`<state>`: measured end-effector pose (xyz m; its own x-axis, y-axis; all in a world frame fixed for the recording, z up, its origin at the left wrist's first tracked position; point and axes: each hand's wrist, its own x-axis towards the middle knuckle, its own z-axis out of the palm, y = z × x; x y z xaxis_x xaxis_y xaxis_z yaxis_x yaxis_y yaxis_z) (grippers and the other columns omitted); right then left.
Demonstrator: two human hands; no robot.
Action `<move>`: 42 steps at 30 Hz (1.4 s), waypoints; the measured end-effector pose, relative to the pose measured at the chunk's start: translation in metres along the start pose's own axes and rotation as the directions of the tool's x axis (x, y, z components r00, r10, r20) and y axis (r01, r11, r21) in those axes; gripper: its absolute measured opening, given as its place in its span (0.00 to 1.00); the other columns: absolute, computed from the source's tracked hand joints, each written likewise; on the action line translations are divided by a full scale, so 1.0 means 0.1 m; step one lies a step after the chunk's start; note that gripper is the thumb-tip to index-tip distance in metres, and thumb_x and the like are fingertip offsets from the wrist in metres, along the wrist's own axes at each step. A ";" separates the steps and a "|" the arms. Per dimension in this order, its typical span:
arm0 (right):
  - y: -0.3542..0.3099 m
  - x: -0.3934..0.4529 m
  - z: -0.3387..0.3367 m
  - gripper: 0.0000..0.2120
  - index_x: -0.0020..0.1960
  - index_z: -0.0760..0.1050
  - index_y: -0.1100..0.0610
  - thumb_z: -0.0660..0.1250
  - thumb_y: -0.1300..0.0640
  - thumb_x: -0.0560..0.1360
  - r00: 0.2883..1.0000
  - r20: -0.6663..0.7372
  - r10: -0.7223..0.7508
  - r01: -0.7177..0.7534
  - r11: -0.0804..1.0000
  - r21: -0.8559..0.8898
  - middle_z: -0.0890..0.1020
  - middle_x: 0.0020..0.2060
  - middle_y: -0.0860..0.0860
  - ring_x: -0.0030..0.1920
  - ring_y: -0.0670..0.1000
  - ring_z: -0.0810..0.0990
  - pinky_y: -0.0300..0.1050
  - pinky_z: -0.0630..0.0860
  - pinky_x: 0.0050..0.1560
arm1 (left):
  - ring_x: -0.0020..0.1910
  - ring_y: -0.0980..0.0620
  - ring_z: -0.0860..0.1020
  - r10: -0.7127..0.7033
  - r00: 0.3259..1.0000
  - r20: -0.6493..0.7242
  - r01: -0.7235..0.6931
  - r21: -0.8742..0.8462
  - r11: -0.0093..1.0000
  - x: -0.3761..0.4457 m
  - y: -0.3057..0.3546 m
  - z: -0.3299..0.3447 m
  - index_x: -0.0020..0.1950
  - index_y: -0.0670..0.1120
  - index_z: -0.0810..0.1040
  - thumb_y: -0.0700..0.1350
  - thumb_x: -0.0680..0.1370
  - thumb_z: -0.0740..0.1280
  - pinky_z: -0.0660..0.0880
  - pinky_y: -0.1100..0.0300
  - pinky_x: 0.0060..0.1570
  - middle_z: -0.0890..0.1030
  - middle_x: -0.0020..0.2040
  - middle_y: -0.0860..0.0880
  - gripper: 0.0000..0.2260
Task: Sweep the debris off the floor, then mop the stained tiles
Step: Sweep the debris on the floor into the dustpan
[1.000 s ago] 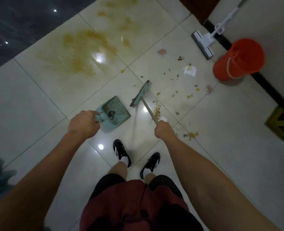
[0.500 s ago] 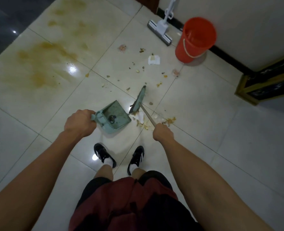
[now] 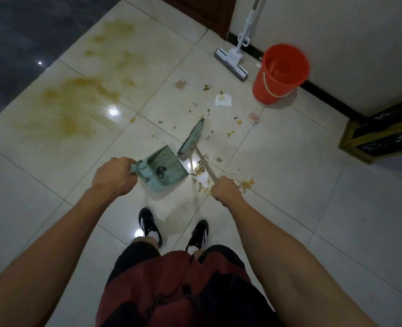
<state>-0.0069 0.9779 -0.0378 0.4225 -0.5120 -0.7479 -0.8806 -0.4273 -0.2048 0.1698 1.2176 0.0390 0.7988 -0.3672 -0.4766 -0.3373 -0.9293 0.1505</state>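
My left hand (image 3: 114,177) grips the handle of a teal dustpan (image 3: 165,167) resting on the floor ahead of my feet; a dark bit lies inside it. My right hand (image 3: 224,191) holds the wooden handle of a teal broom (image 3: 191,138), whose head stands on the tiles just right of the pan. Crumbs and a white scrap (image 3: 203,177) lie between pan and broom handle. More debris (image 3: 223,100), including white paper, is scattered farther ahead. A wide yellow-brown stain (image 3: 77,102) covers the tiles to the left.
A white sponge mop (image 3: 233,60) leans on the wall at the back, beside an orange bucket (image 3: 280,72). A dark gold-trimmed cabinet (image 3: 381,135) stands at the right. Dark flooring (image 3: 18,31) begins at the far left. My black shoes (image 3: 149,225) stand just behind the dustpan.
The view has swung so the mop, bucket and cabinet sit more to the centre. The broom has drawn crumbs and a white scrap closer to the dustpan's right side.
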 end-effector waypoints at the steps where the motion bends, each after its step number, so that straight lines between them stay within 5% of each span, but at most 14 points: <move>1: -0.12 0.02 0.01 0.14 0.61 0.74 0.60 0.59 0.58 0.77 1.000 0.008 -0.006 0.006 1.000 0.021 0.79 0.52 0.56 0.49 0.57 0.82 0.55 0.83 0.50 | 0.35 0.49 0.76 -0.012 1.000 -0.004 0.012 -0.007 1.000 0.03 -0.09 -0.04 0.49 0.54 0.82 0.46 0.75 0.67 0.72 0.58 0.35 0.78 0.37 0.51 0.06; 13: -2.31 0.71 0.24 0.17 0.64 0.76 0.60 0.57 0.60 0.80 0.997 0.057 -0.053 0.049 0.996 0.070 0.83 0.49 0.58 0.45 0.59 0.84 0.57 0.84 0.47 | 0.37 0.44 0.79 -0.048 0.998 0.034 0.050 -0.052 0.997 1.16 -1.49 -0.67 0.50 0.52 0.81 0.48 0.75 0.66 0.77 0.55 0.38 0.81 0.42 0.46 0.06; 17: -2.97 0.95 0.25 0.17 0.65 0.76 0.61 0.56 0.61 0.79 0.996 0.068 -0.059 0.054 0.996 0.074 0.82 0.48 0.59 0.42 0.59 0.84 0.53 0.85 0.40 | 0.40 0.45 0.80 -0.035 0.995 0.091 0.041 -0.065 0.997 1.56 -1.88 -0.88 0.54 0.52 0.80 0.48 0.74 0.67 0.79 0.55 0.41 0.81 0.44 0.47 0.10; 22: -3.47 1.13 0.30 0.17 0.66 0.76 0.61 0.56 0.62 0.80 0.994 0.091 -0.068 0.061 0.995 0.074 0.81 0.47 0.58 0.36 0.56 0.81 0.47 0.80 0.31 | 0.36 0.47 0.78 -0.002 0.995 0.101 0.007 -0.052 0.999 1.94 -2.13 -1.09 0.48 0.49 0.79 0.48 0.73 0.66 0.76 0.57 0.36 0.79 0.39 0.48 0.06; 27: -3.81 1.29 0.43 0.14 0.62 0.76 0.64 0.57 0.63 0.81 0.989 0.115 -0.095 0.086 0.993 0.087 0.81 0.47 0.60 0.31 0.55 0.79 0.47 0.79 0.28 | 0.35 0.48 0.78 -0.010 0.995 0.100 0.014 -0.047 0.999 2.03 -2.25 -1.14 0.49 0.50 0.80 0.47 0.74 0.66 0.70 0.61 0.30 0.79 0.38 0.49 0.06; 32: -3.94 1.39 0.47 0.11 0.59 0.76 0.67 0.58 0.64 0.82 0.986 0.146 -0.078 0.066 0.994 0.083 0.81 0.43 0.62 0.27 0.56 0.78 0.55 0.84 0.39 | 0.34 0.49 0.79 0.000 0.996 0.092 0.005 -0.057 0.998 1.98 -2.23 -1.09 0.49 0.50 0.81 0.46 0.75 0.67 0.69 0.63 0.28 0.80 0.38 0.50 0.05; 42: -3.16 1.15 0.28 0.10 0.59 0.75 0.67 0.60 0.67 0.80 0.989 0.146 0.007 -0.021 0.995 0.099 0.78 0.43 0.59 0.29 0.56 0.79 0.47 0.79 0.27 | 0.37 0.45 0.79 0.021 0.999 0.040 -0.021 0.002 1.000 1.77 -1.81 -1.00 0.52 0.52 0.81 0.48 0.74 0.68 0.77 0.56 0.37 0.82 0.41 0.47 0.08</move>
<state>0.3140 1.0742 -0.0768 0.3808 -0.4009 -0.8332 -0.9062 -0.3407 -0.2503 0.4223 1.3161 0.0140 0.7712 -0.3846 -0.5072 -0.3553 -0.9213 0.1584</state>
